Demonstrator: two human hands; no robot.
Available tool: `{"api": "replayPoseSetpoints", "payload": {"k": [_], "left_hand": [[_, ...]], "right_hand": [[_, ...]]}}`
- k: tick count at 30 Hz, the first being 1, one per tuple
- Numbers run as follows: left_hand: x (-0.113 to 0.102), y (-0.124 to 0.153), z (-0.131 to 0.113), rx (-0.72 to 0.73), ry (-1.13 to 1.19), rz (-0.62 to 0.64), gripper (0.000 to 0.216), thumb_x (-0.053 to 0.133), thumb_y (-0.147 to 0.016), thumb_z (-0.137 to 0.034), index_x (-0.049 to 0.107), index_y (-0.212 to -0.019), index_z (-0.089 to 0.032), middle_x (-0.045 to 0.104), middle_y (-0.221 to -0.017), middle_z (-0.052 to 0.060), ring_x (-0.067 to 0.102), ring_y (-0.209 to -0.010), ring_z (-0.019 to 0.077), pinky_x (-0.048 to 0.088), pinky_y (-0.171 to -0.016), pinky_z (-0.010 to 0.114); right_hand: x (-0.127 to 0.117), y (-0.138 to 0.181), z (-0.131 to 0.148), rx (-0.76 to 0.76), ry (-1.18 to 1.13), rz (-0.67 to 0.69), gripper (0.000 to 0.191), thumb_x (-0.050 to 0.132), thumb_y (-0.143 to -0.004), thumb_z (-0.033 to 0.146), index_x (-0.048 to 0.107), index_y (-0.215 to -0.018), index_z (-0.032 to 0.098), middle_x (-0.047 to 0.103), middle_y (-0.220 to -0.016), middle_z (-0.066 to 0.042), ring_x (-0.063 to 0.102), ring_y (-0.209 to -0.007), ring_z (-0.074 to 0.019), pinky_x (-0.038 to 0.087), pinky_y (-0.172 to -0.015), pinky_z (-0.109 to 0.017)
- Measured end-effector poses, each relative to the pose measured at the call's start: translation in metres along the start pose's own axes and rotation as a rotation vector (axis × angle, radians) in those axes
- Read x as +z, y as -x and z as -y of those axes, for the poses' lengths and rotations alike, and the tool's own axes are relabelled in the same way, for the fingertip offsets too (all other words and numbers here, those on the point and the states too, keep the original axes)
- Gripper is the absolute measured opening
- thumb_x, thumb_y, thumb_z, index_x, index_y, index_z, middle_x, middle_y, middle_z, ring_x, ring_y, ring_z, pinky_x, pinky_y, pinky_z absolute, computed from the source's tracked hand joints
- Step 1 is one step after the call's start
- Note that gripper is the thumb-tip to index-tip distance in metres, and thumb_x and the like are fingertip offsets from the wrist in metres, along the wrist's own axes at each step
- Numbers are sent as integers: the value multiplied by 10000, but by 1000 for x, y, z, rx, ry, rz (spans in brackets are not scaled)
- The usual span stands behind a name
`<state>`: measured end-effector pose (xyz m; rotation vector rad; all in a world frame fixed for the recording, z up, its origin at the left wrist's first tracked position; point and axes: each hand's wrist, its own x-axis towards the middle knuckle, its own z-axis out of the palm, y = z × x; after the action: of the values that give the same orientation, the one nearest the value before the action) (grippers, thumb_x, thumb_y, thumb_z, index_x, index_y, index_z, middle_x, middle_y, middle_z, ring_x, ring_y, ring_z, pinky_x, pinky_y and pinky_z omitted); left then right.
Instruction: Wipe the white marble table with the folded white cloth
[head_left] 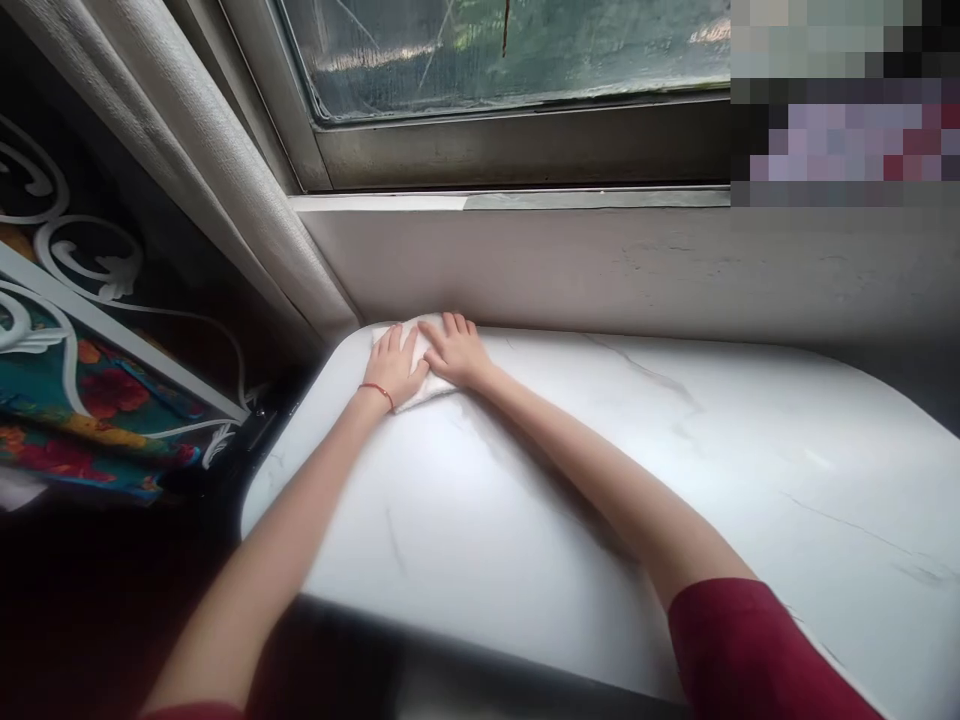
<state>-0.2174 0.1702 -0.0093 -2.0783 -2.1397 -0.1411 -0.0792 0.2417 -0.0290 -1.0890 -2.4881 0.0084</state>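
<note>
A folded white cloth (433,389) lies on the white marble-patterned table (495,540), at its far left corner close to the wall. My left hand (395,366) rests flat on the left part of the cloth, fingers extended, with a thin red string bracelet (379,390) at the wrist. Pressed on the right part of the cloth, my right hand (457,352) has its fingers spread. The two hands are side by side, thumbs close together. Some of the cloth is hidden under them.
Behind the table stands a pale wall (570,262) below a metal-framed window (517,150). A light curtain (217,170) hangs at the left. White scrolled metalwork (112,325) and a colourful floral fabric (97,400) are beside the table's dark left edge.
</note>
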Motion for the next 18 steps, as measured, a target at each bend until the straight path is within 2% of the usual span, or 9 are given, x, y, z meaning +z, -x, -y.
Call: {"api": "replayPoseSetpoints", "payload": {"k": [7, 11, 14, 18], "left_hand": [[-5, 3, -3, 9, -11, 42, 645, 394, -998, -358, 337, -1574, -72, 312, -1641, 207, 271, -1538, 306, 238, -1239, 450], [-8, 15, -12, 55, -11, 25, 645, 403, -981, -344, 358, -1558, -59, 330, -1631, 213, 288, -1529, 320, 251, -1234, 464], [-12, 44, -29, 100, -10, 23, 658, 420, -966, -350, 375, -1543, -37, 350, -1617, 227, 302, -1521, 340, 267, -1231, 477], [-17, 112, -61, 143, 3, -16, 681, 440, -954, -363, 392, -1522, 9, 357, -1600, 265, 316, -1509, 383, 274, -1238, 502]], "right_hand": [[-7, 11, 4, 12, 17, 36, 575, 418, -988, 304, 437, -1549, 174, 471, -1448, -210, 397, -1286, -347, 297, -1080, -459], [-16, 31, 11, 56, 39, 20, 565, 418, -990, 289, 453, -1538, 154, 461, -1461, -227, 395, -1305, -358, 292, -1093, -480], [-27, 66, 17, 37, 47, 9, 563, 425, -982, 291, 474, -1520, 132, 471, -1446, -237, 398, -1312, -369, 302, -1097, -498], [-47, 138, 31, -7, 20, -12, 589, 460, -964, 331, 478, -1518, 131, 445, -1481, -236, 365, -1370, -388, 310, -1121, -520]]}}
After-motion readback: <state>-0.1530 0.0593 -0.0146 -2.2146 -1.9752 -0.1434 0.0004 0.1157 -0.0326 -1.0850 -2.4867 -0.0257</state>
